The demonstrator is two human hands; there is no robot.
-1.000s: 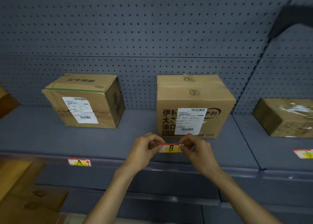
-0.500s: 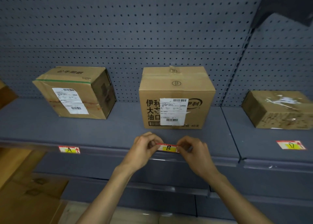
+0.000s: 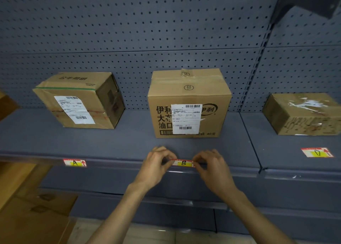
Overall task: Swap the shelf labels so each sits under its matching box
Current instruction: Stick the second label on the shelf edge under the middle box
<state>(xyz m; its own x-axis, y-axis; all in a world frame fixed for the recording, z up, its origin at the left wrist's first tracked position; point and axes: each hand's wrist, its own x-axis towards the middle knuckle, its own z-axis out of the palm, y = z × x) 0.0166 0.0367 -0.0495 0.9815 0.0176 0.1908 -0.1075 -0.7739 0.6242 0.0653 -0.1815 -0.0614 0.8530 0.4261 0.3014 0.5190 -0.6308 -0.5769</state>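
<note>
Both hands pinch the B label (image 3: 183, 163) at the shelf edge (image 3: 118, 160): left hand (image 3: 156, 165) at nine o'clock, right hand (image 3: 212, 167) at three, seemingly pressing it flat.

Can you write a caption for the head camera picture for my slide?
Left hand and right hand pinch label B at the shelf edge.

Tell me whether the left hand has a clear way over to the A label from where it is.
Probably yes. The left hand is pinching one end of the B label, so it must let go first. The A label sits further left on the same shelf edge, with nothing between them.
</note>
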